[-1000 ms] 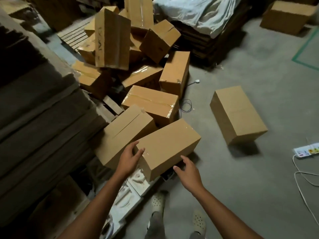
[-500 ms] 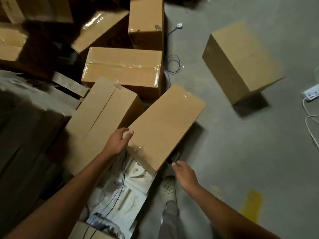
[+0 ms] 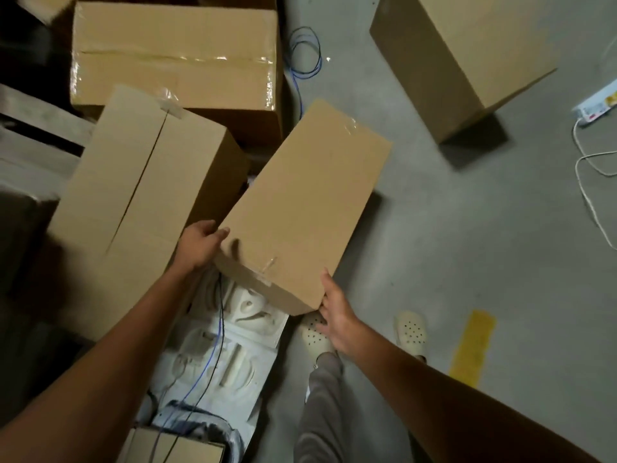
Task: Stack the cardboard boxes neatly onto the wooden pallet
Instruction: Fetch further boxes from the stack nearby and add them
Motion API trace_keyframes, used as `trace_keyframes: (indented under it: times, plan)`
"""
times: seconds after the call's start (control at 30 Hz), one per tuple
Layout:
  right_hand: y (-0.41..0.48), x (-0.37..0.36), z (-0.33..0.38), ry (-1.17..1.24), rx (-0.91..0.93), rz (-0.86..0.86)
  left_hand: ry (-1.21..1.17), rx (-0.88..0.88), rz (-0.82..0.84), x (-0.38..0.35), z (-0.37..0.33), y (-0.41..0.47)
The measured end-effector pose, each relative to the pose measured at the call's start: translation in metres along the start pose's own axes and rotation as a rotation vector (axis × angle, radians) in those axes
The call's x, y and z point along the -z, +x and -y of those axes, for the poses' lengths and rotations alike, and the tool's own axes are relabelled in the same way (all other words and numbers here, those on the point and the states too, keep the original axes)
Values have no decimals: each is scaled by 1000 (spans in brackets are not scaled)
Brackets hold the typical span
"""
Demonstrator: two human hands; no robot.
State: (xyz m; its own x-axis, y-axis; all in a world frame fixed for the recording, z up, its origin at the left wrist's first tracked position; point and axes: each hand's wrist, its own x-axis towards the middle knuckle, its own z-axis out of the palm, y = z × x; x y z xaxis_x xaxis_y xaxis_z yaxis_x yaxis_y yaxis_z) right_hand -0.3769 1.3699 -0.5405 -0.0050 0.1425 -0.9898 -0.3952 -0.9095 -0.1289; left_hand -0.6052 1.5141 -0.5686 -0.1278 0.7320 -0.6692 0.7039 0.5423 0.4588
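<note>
Concrete floor (image 3: 467,228), scattered boxes (image 3: 173,51): right hand (image 3: 334,312) has now joined left hand (image 3: 200,243) on the nearest box (image 3: 300,202), both hands gripping corners, lift looks ready.

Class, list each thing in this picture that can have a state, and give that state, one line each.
held box, taped shut, gripped at its near end by both hands
left hand, grips the near left corner
right hand, holds the near right corner
seamed box, flaps closed
back box, sealed with clear tape
lone box, closed, on the floor
blue cable, loosely coiled
</note>
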Motion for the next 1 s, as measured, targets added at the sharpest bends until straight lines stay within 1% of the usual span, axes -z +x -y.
trace_keyframes:
  times: [0.07, 0.13, 0.23, 0.33, 0.4, 0.47, 0.53, 0.63, 0.7, 0.73, 0.8, 0.87, 0.93, 1.0]
  plan:
    - [-19, 16, 8, 15, 52, -43, -12, -10, 50, 2, -14, -11]
    - [-41, 35, 18, 38, 145, -81, -34, -28, 89, 6, -29, -28]
    - [-79, 63, 40, 81, 286, -182, -127, -92, 79, 17, -60, -61]
    - [-122, 86, 62, 55, 448, -239, -301, -179, 55, 32, -100, -103]
    - [-153, 102, 72, -14, 564, -272, -471, -202, 109, 41, -126, -133]
    - [-185, 121, 75, -62, 663, -274, -643, -184, 201, 48, -146, -157]
    - [-221, 140, 74, -38, 701, -255, -728, -183, 273, 52, -164, -180]
    - [-266, 165, 60, 51, 729, -218, -865, -151, 313, 46, -196, -217]
    - [-291, 182, 43, 76, 762, -269, -1022, -95, 378, 32, -217, -244]
    - [-300, 193, 32, 94, 788, -309, -1056, -89, 399, 21, -226, -260]
    - [-321, 219, 6, 164, 836, -385, -998, -94, 454, -3, -239, -293]
    - [-346, 248, -24, 222, 846, -443, -919, -101, 538, -26, -250, -331]
    - [-371, 279, -62, 272, 845, -507, -816, -161, 615, -54, -257, -367]
    - [-390, 306, -102, 328, 861, -552, -696, -235, 739, -75, -263, -406]
